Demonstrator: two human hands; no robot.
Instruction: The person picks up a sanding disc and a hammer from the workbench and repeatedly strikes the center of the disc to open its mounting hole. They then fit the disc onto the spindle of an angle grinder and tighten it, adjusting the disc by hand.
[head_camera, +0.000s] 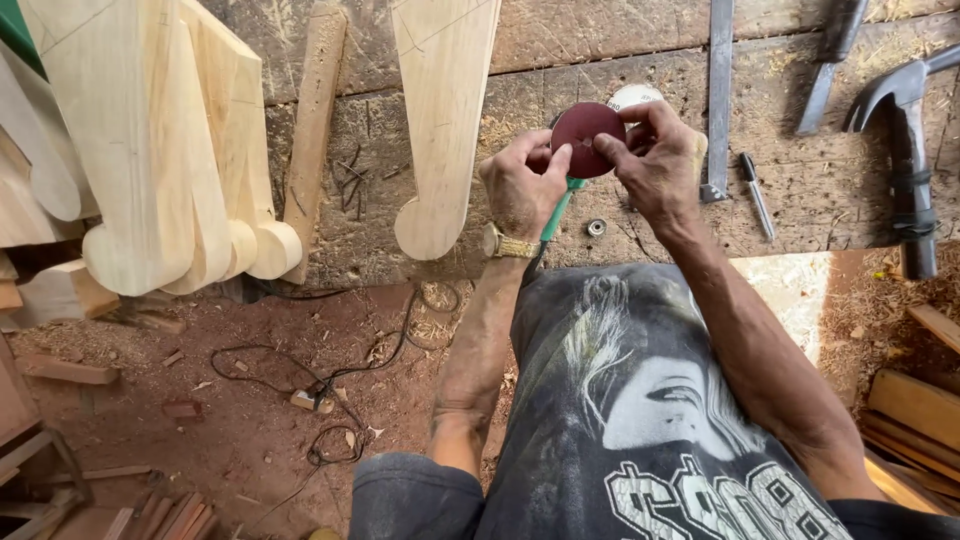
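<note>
Both hands are holding a round dark-red sanding disc (586, 138) up over the workbench (420, 150), approx. centre of view. Left hand (522, 185), w/ a gold wristwatch (506, 243), is pinching the disc's lower-left edge btwn thumb and fingers; right hand (662, 165) is gripping its right edge w/ curled fingers. A green-handled tool (556, 212) is poking out just below the disc. On the bench a small metal nut (597, 227) is lying near, a marker pen (757, 194) and hammer (905, 140) further right, shaped wooden pieces (160, 150) stacked at left.
</note>
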